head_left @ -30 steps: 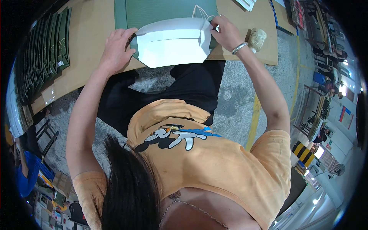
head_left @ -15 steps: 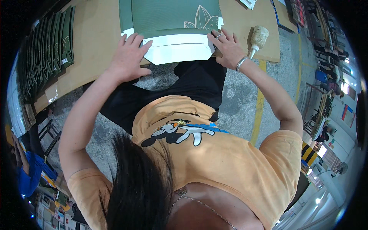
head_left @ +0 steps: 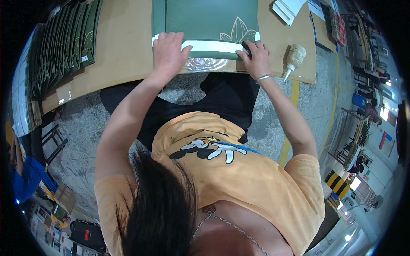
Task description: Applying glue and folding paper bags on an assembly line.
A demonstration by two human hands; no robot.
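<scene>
Brown board covers the workbench point(head_left: 119, 47), which runs across the top of the view above a grey concrete floor with a yellow line at about 3 o'clock. At 12 o'clock a dark green sheet point(head_left: 205, 19) with a pale leaf motif lies flat on the bench, and a white strip point(head_left: 211, 45) crosses its near edge, with a shiny foil-like band point(head_left: 205, 64) just below it. The left hand point(head_left: 168, 53) lies palm down on the strip's left end, fingers spread and pressed flat. The right hand point(head_left: 256, 59) rests on the strip's right end, fingers bent and close together over something dark; whether it pinches that or only presses it cannot be told. A small squeeze bottle point(head_left: 294, 57) lies at 1 o'clock, near the right wrist. A row of similar green sheets point(head_left: 64, 42) is stacked at 10 o'clock, and white pieces point(head_left: 288, 8) sit at the far right. Judging by the flat, bearing-down hands, the step looks like pressing the strip onto the green sheet; the next move likely calls for even pressure along its length, keeping it aligned.
</scene>
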